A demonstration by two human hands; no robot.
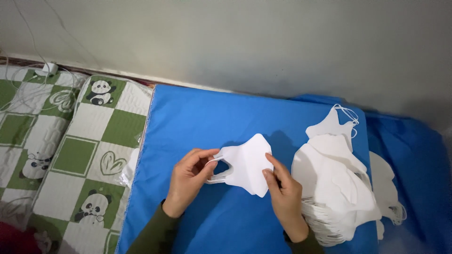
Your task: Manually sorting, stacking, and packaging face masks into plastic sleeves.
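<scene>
The mask (248,162) is white, flat-folded and soft, with a pointed top and a curved lower edge, held just above the blue cloth (197,117) near the middle of the view. The left hand (188,181) pinches its thin elastic ear loop (219,170) at the mask's left side, fingers (203,154) curled narrow around the loop. The right hand (282,188) grips the mask's right edge, thumb and fingers closed on the fabric. Both wrists wear dark green sleeves (157,230).

The cloth is smooth and matte, with a stitched left hem; open blue surface lies above and to the left of the hands. Just to the right of the right hand, a tall pile (336,188) of the same white masks fans out, its layered edges showing at the bottom, loops sticking out at the top. It crowds that side closely. A few more masks (386,181) lie past the pile on rumpled blue fabric.

To the left, a quilted cover (75,155) in green and white squares with pandas and hearts adjoins the cloth. A white charger (49,68) and thin cables lie at its far corner, against a plain grey wall (259,42).
</scene>
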